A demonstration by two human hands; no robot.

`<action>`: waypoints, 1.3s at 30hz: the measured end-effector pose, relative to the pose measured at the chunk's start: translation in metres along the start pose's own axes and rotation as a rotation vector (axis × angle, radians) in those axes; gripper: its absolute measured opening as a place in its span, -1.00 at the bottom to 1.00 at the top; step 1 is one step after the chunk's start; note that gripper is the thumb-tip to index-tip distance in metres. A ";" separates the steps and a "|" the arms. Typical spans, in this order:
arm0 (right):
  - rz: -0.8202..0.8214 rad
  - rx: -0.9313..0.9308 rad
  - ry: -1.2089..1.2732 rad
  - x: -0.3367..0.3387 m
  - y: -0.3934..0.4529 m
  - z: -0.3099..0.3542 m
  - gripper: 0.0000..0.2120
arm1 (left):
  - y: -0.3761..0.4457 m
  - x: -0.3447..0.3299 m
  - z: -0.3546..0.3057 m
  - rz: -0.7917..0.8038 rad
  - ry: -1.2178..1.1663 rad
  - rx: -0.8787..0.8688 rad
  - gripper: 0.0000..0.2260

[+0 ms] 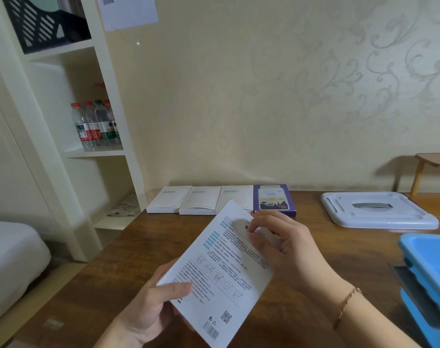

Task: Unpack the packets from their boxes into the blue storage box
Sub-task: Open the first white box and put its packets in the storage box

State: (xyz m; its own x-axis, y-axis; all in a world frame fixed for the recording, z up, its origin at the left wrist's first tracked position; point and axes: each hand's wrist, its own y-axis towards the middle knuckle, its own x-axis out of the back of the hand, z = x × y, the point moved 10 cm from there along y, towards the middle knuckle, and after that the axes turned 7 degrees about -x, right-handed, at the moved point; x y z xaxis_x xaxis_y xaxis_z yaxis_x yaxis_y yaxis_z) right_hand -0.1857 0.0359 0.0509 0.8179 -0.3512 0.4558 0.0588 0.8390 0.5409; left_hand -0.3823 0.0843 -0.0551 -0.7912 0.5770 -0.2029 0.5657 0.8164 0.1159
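I hold a flat white box (221, 275) above the wooden table, its printed back side with text, drawings and a barcode facing me. My left hand (148, 305) grips its lower left edge, thumb on the printed face. My right hand (286, 249) pinches at the box's upper right end, fingertips on the top flap. Three more white boxes (183, 200) and one purple box (274, 199) lie in a row at the table's far edge. The blue storage box (429, 270) stands at the right edge of view, only partly visible.
A white lid (377, 209) lies flat at the table's far right. A small wooden stand (432, 164) rises behind it. On the left, a white shelf unit (98, 151) holds several water bottles (95, 124). A bed corner (10, 257) shows at lower left.
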 end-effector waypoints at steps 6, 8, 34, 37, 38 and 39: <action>-0.019 0.044 -0.042 0.003 -0.002 0.001 -0.84 | 0.001 -0.003 0.000 0.026 0.015 0.003 -0.46; -0.022 0.061 -0.056 0.003 -0.003 0.002 -0.87 | 0.001 -0.006 0.000 0.052 0.026 -0.002 -0.49; -0.068 0.133 -0.046 0.004 -0.009 0.002 -0.88 | 0.000 -0.009 -0.012 0.108 0.032 -0.012 -0.58; -0.068 0.158 -0.073 0.003 -0.010 0.004 -0.87 | -0.001 -0.011 -0.012 0.128 0.033 -0.009 -0.60; -0.067 0.164 -0.075 0.002 -0.010 0.004 -0.87 | -0.001 -0.012 -0.012 0.128 0.031 -0.010 -0.60; -0.065 0.167 -0.078 0.002 -0.011 0.004 -0.87 | -0.001 -0.012 -0.011 0.127 0.029 -0.011 -0.60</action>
State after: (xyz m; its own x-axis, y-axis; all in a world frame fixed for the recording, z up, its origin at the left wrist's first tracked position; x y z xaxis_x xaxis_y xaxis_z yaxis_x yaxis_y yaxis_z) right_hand -0.1875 0.0243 0.0491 0.7681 -0.4393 0.4658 0.0090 0.7349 0.6782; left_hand -0.3763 0.0770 -0.0417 -0.7200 0.6758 -0.1581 0.6590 0.7371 0.1498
